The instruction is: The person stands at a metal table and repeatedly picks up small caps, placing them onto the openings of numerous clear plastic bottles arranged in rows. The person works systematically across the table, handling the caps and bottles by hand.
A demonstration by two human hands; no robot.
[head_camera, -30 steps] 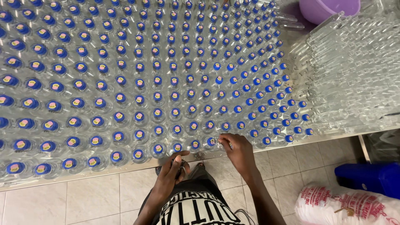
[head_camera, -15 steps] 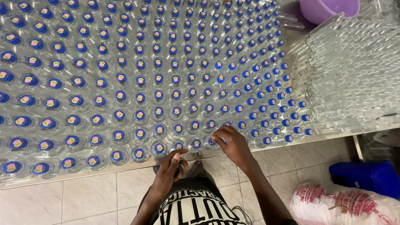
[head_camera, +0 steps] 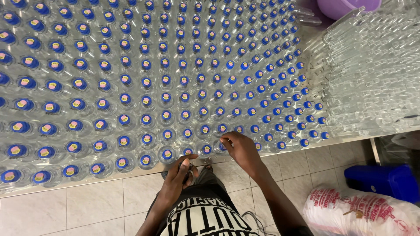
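A table is packed with several clear plastic bottles with blue caps, seen from above. My right hand rests at the front row, its fingertips on the cap of a bottle near the table edge. My left hand hovers just below the table's edge, under the front-row bottles, its fingers curled; whether they hold something small is unclear.
Uncapped clear bottles lie stacked on their sides at the right. A purple basin sits at the top right. On the tiled floor are a blue stool and a white printed sack.
My right hand has shifted slightly left along the front row. My left hand has risen a little toward the table edge.
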